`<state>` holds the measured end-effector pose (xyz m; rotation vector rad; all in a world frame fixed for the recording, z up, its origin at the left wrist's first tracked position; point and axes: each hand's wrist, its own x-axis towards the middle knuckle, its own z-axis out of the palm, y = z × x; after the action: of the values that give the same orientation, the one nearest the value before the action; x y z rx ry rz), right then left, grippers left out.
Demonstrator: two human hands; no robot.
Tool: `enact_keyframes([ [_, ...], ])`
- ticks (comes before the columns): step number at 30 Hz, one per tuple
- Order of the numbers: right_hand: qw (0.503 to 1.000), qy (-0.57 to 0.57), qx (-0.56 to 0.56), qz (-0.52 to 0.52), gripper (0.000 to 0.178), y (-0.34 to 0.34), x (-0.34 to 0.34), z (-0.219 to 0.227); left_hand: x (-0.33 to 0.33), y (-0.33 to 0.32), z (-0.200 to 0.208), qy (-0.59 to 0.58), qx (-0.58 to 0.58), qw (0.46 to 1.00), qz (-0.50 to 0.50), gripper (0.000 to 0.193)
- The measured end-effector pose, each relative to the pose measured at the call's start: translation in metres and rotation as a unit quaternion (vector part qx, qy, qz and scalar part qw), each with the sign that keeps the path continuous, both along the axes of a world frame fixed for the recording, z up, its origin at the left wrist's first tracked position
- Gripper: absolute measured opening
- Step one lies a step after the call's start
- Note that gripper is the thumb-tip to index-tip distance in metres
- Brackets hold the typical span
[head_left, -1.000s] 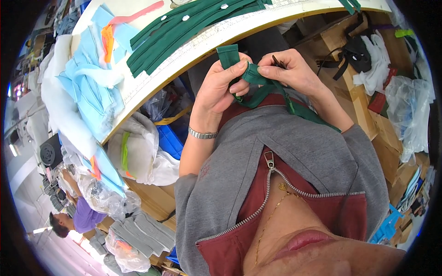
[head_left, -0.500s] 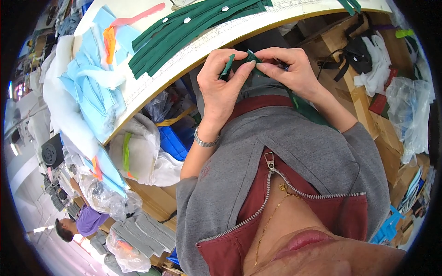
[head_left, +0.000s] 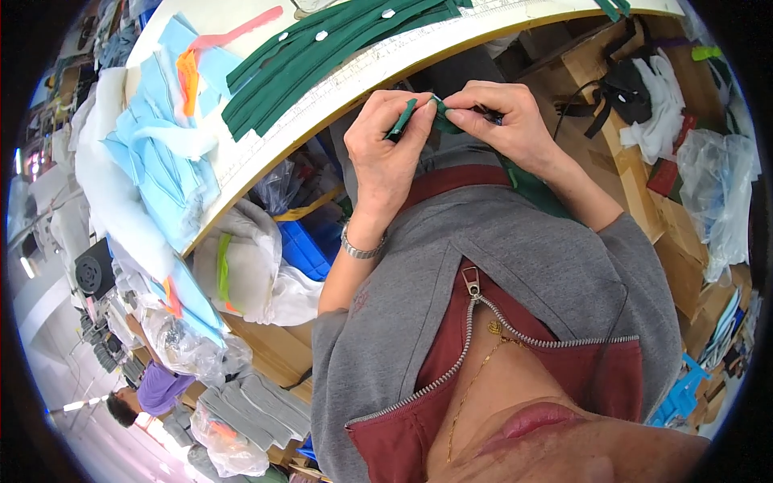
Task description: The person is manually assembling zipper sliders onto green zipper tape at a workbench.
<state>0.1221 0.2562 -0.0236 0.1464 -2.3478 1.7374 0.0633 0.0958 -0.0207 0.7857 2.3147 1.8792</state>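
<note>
Just off the table's front edge, both my hands are closed on a dark green fabric strip. My left hand pinches it between thumb and fingertips, and a folded green end pokes out between its fingers. Close against it, my right hand pinches the same strip. A small dark object sits in the right hand's curled fingers; its kind is hard to make out. More green fabric hangs below my right wrist over my lap. Several green strips with small white spots lie side by side on the table.
The white table has a ruler scale along its curved edge. Light blue fabric pieces and white wadding pile at its left. Cardboard boxes and clear plastic bags stand at right. A person in purple is at lower left.
My right fingertips have shifted slightly on the strip, and the two hands' fingertips now meet more closely. The dark object in my right hand shows more. My left hand still grips the strip.
</note>
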Motion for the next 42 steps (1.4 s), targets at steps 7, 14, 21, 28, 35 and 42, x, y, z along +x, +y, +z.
enact_keyframes([
  [7,1.000,0.002,0.026,0.012,0.014,-0.002,0.001,0.002,0.000,-0.003,0.001,-0.050,-0.019,0.999,-0.011,0.012],
  [14,0.998,-0.060,-0.031,0.020,0.014,-0.002,0.001,0.001,0.000,-0.006,-0.002,-0.251,0.053,0.966,-0.025,0.016],
  [21,0.989,-0.105,-0.094,0.032,0.016,0.000,0.001,-0.005,0.001,-0.009,-0.008,-0.345,0.118,0.930,-0.036,0.017],
  [28,0.988,-0.103,-0.109,0.039,0.016,0.000,0.001,-0.010,0.003,-0.006,-0.008,-0.336,0.123,0.933,-0.027,0.016],
  [35,0.983,-0.133,-0.126,0.031,0.013,0.000,0.003,-0.003,0.002,-0.007,-0.008,-0.368,0.148,0.917,-0.048,0.016],
  [42,0.983,-0.116,-0.142,0.027,0.010,-0.002,0.004,-0.006,0.004,-0.006,-0.010,-0.416,0.231,0.874,-0.095,0.015],
])
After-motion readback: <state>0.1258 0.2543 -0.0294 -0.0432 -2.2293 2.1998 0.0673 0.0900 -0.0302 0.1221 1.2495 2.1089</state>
